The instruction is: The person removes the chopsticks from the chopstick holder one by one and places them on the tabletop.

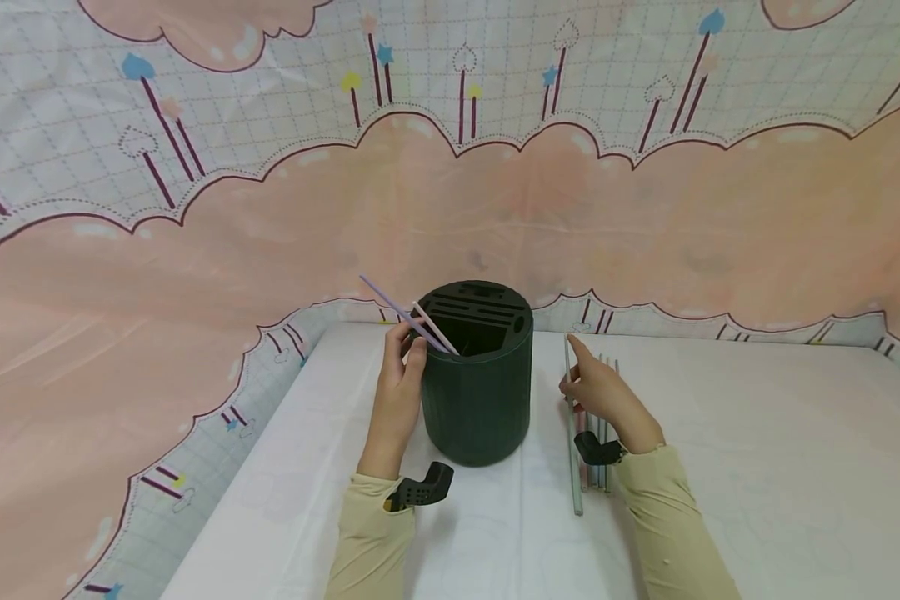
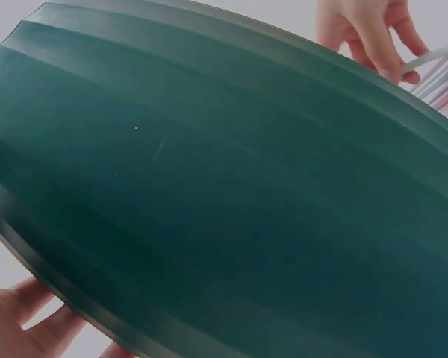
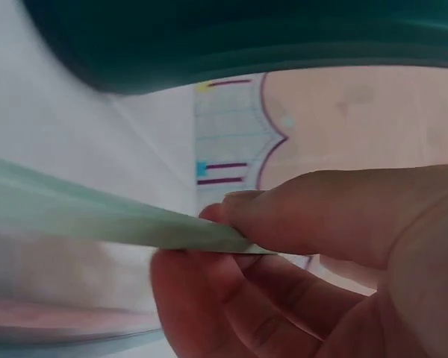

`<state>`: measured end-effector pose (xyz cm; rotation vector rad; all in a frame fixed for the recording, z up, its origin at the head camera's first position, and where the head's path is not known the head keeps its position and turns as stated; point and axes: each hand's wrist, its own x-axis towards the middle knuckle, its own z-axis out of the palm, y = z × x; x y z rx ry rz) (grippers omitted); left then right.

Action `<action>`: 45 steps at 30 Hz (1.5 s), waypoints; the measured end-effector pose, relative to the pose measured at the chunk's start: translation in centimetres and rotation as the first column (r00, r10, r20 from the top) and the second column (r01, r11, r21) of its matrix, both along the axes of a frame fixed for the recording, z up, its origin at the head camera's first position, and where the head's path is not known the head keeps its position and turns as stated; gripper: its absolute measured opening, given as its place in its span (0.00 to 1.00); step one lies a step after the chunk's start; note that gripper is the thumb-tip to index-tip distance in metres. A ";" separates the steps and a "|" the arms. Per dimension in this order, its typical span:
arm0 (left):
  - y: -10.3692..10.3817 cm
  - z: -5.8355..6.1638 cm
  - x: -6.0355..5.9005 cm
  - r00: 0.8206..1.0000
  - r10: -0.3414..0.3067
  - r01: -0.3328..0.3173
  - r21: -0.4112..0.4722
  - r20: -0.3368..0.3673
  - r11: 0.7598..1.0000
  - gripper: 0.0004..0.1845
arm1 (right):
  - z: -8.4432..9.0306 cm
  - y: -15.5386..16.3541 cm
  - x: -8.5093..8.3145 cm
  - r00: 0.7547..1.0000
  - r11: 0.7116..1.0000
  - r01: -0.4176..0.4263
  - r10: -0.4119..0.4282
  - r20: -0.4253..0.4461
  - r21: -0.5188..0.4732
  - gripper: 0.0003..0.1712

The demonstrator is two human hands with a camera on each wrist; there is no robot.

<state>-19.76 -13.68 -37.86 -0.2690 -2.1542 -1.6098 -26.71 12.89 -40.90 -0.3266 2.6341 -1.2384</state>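
A dark green pen holder point(image 1: 476, 408) stands upright on the table, with slots and a wider opening in its top. A thin purple stick point(image 1: 390, 302) and a pink stick point(image 1: 433, 327) lean out of that opening to the left. My left hand point(image 1: 397, 392) rests against the holder's left side near the rim, fingers spread along the wall. To the holder's right, my right hand point(image 1: 600, 392) pinches a thin pale green stick point(image 3: 112, 216) between thumb and fingers near its far end. The stick's other end point(image 1: 577, 507) points toward me.
Several more thin sticks point(image 1: 602, 479), pinkish and grey-blue, lie side by side beneath the right hand and wrist. White cloth covers the table point(image 1: 780, 467). A patterned peach curtain point(image 1: 645, 225) hangs behind it. Each wrist carries a black camera point(image 1: 423, 486).
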 end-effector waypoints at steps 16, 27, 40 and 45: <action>0.1 0.3 0.1 1.000 0.020 -0.020 -0.012 0.005 1.000 0.18 | -3.4 0.3 -0.7 0.996 0.974 0.027 -0.006 -0.094 0.227 0.29; 0.0 0.3 0.1 1.000 0.017 -0.017 -0.017 0.008 1.000 0.18 | -3.5 0.3 -0.9 0.989 0.969 0.072 -0.037 -0.146 0.238 0.25; -0.1 0.3 0.3 1.000 0.012 -0.011 -0.003 0.003 1.000 0.18 | 1.2 -2.7 0.7 0.805 0.938 0.158 -0.304 -0.509 -0.309 0.19; 0.0 0.1 0.2 1.000 0.008 -0.008 0.003 0.005 1.000 0.18 | 2.8 -4.6 2.2 0.696 0.895 0.068 -0.359 -0.622 -0.441 0.14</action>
